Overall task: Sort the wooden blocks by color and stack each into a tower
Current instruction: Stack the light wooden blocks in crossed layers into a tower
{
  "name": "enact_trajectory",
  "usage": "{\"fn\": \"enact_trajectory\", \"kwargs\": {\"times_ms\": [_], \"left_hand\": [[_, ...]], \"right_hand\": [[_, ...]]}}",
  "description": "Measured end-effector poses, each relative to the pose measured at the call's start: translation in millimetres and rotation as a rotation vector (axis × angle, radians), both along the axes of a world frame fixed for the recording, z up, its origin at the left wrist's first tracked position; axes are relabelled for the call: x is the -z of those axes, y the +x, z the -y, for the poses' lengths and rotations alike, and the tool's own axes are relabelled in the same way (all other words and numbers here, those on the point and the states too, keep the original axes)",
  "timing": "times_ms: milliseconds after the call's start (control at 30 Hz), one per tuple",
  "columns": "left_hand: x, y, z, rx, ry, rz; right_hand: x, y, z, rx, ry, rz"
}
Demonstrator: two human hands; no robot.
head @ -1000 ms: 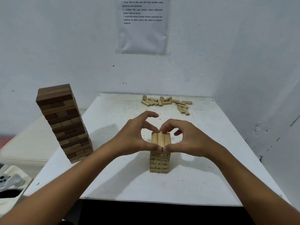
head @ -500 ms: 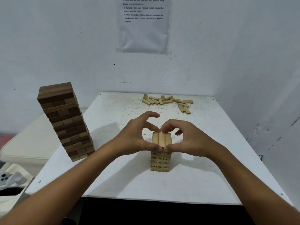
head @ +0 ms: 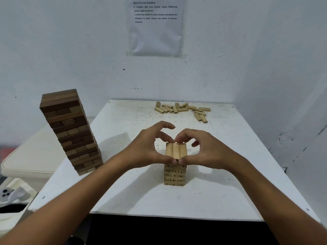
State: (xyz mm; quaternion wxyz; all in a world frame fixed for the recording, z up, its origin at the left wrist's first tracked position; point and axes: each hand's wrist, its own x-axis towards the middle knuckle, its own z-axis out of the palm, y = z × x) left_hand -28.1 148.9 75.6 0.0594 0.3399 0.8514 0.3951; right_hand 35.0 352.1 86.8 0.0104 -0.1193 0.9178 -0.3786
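Both sets of fingers are clamped on the top layer [head: 176,150] of the light-wood tower [head: 175,171]: three pale blocks lying side by side, their long sides running away from the person. The left hand [head: 147,147] curls in from the left, its thumb pressed against the near end of the layer and a fingertip meeting the far end, while the index finger arches free above. The right hand [head: 206,150] mirrors it from the other side, thumb on the near end, fingertips bunched at the far edge, so the two hands pinch the layer between them. Under their grip the short tower stands upright near the middle of the white worktop [head: 141,197], and the block ends in its lower layers carry printed numbers.

Well off to the left, near the worktop's left edge, the dark-brown tower [head: 70,131] stands far taller. At the back of the worktop, close to the wall, a scatter of loose pale blocks [head: 182,110] lies flat, some touching, some apart. On the wall above hangs a printed sheet of paper [head: 155,27]. Beside the worktop, on the left, sits a cream cushioned surface [head: 30,156].
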Motion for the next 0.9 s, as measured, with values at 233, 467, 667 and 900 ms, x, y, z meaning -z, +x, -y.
{"fn": "enact_trajectory", "kwargs": {"times_ms": [233,467,667,900], "left_hand": [[-5.1,-1.2,2.6,0.021,0.002,-0.015],[-3.1,-0.6,4.3,0.037,-0.029,-0.005],[-1.4,0.4,3.1,0.033,-0.018,-0.012],[0.3,0.3,3.4,0.039,-0.015,-0.016]], "right_hand": [[1.6,-0.2,-5.5,-0.021,-0.005,0.035],[3.0,-0.1,-6.6,-0.039,0.001,0.053],[5.4,-0.4,-6.0,-0.031,-0.013,0.047],[5.0,0.0,-5.4,-0.036,-0.013,0.037]]}}
